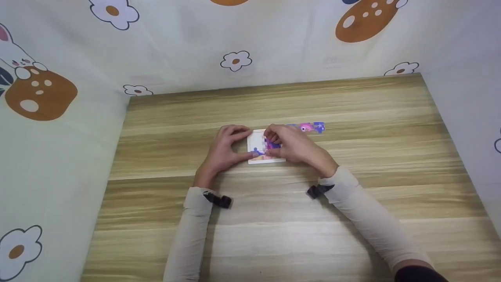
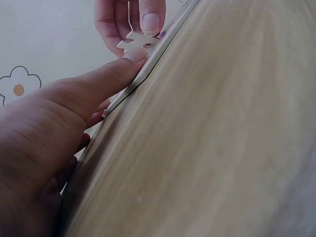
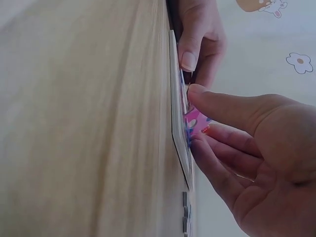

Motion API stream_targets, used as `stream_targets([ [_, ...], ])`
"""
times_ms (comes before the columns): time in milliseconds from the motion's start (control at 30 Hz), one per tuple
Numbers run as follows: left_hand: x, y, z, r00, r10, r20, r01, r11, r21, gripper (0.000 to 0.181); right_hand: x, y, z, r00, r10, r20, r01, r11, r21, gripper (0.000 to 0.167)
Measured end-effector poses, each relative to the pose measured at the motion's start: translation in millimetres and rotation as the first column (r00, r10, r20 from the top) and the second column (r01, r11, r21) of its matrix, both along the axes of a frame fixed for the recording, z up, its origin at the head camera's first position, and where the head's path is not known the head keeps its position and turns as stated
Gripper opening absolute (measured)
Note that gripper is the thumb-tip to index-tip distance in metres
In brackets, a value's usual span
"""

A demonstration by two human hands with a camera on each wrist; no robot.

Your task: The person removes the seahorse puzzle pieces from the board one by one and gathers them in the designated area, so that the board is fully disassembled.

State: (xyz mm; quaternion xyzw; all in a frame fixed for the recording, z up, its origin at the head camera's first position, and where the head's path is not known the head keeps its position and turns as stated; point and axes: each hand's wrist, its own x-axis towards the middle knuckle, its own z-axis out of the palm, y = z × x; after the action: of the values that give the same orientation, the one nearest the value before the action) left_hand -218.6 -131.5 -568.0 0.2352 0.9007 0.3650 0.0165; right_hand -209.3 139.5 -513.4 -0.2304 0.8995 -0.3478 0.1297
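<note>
A small white-rimmed jigsaw puzzle tray (image 1: 267, 160) lies on the wooden table, with colourful pieces filling part of its lower and right side. My left hand (image 1: 226, 150) holds the tray at its left side: the fingertips are at the upper left corner, the thumb on the lower part. Over the tray, my right hand (image 1: 295, 145) pinches a puzzle piece (image 3: 197, 121) between thumb and fingers. That piece is pink and purple in the right wrist view and stands tilted. Its pale back (image 2: 136, 43) and knobbed edge show in the left wrist view, close to the left thumb.
Several loose puzzle pieces (image 1: 319, 127) lie in a row beyond the right hand, partly hidden by it. The wooden table (image 1: 266, 231) meets patterned cloth walls (image 1: 188, 47) at the back and sides.
</note>
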Motion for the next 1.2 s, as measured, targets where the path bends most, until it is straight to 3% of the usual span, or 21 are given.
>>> stream_targets([
  [267, -0.3, 0.5, 0.1, 1.0, -0.008, -0.029, 0.008, 1.0, 0.0, 0.079, 0.7, 1.9, 0.4, 1.0, 0.024, -0.015, -0.023, 1.0, 0.016, 0.042],
  [667, -0.4, 0.3, 0.1, 1.0, -0.011, -0.019, 0.011, 1.0, -0.004, 0.079, 0.0, 0.6, -3.3, 1.0, 0.004, 0.004, -0.004, 1.0, 0.005, 0.04],
  [933, 0.9, 0.6, 1.0, 1.0, -0.007, -0.02, 0.007, 1.0, -0.008, 0.079, 0.0, 1.0, -3.3, 1.0, 0.011, -0.009, -0.011, 1.0, 0.014, 0.051],
  [1200, 0.9, 1.2, 0.4, 1.0, 0.002, 0.004, -0.002, 1.0, 0.002, 0.079, -1.8, 3.3, -3.9, 0.999, 0.015, 0.03, -0.014, 0.999, -0.052, 0.039],
])
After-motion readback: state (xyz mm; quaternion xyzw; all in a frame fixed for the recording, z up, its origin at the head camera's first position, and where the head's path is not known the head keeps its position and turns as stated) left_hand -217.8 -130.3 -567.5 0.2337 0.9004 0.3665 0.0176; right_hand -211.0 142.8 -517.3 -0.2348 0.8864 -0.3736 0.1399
